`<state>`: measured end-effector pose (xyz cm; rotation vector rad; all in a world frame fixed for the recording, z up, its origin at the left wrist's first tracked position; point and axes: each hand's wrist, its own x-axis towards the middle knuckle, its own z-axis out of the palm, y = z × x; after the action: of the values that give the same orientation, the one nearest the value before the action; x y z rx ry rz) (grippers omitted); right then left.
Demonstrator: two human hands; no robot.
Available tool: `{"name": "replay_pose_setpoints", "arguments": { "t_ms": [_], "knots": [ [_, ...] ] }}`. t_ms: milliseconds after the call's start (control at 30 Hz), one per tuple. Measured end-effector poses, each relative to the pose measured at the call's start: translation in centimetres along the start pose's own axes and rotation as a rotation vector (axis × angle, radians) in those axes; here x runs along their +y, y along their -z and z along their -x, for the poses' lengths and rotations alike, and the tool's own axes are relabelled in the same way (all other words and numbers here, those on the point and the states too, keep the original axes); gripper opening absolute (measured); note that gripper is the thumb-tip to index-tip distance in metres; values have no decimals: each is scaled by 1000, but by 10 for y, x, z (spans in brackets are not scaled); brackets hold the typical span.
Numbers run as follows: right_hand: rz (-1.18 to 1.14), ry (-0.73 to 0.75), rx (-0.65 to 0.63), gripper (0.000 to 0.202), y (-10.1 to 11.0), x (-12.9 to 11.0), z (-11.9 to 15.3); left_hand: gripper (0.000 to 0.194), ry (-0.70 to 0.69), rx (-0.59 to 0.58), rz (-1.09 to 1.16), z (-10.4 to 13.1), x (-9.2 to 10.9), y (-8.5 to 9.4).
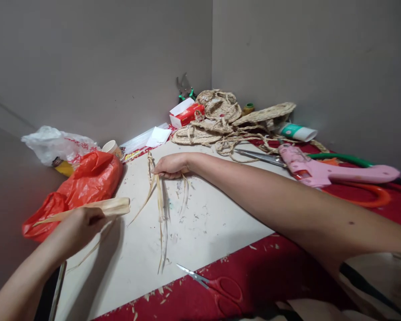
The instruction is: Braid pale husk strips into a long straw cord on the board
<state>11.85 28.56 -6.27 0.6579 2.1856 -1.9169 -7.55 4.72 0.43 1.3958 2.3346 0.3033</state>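
My left hand point(85, 221) is closed around a broad, pale dried husk strip point(115, 206), which sticks out past both sides of the fist above the left part of the white board. Farther off, my right hand point(172, 165) pinches a braid point(150, 162) made of thin dried husk strips. Loose tails point(160, 200) of the braid hang down from the fingers and lie toward me on the board. Part of the braid under the right fingers is hidden.
Red-handled scissors point(217, 285) lie on the red cloth point(147, 307) in front. A pink glue gun point(321, 167), orange-handled scissors point(370, 196) and woven straw pieces point(200, 133) are at right and back. A red plastic bag point(93, 178) stands left, on the white board's point(200, 240) edge.
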Motion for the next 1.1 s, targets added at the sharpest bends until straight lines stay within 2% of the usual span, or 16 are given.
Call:
{"name": "replay_pose_setpoints", "arguments": {
  "t_ms": [100, 167, 267, 367, 500, 533, 600, 733, 833, 967, 1100],
  "knots": [
    [2, 3, 4, 36, -1, -2, 3, 19, -35, 53, -181, 3, 0, -22],
    [6, 3, 10, 36, -1, -3, 5, 6, -41, 128, -191, 0, -2, -34],
    [11, 3, 18, 36, -2, -3, 6, 2, -56, 160, -155, -6, -5, -44],
    [12, 0, 22, 37, -2, -3, 6, 13, -81, 101, -96, -7, -5, -39],
    [9, -4, 27, 36, -2, -4, 6, 23, 16, -223, 264, 7, 1, -18],
    [8, -5, 26, 36, -2, -4, 6, 26, 44, -266, 345, 11, 2, -13],
    [7, -5, 22, 36, -2, -4, 6, 33, 68, -275, 435, 18, 4, -5],
    [5, -3, 6, 37, -1, -3, 5, 38, 81, -155, 488, 18, 4, -9],
    [-2, -3, -2, 37, 0, -2, 2, 36, 68, -71, 432, 10, 7, -20],
    [-14, -1, -20, 36, 2, 2, -3, 34, -23, -102, 191, 3, 14, -34],
    [-24, 9, -27, 36, 3, 4, -4, 35, -110, -107, -4, 5, 19, -42]
  ]
}}
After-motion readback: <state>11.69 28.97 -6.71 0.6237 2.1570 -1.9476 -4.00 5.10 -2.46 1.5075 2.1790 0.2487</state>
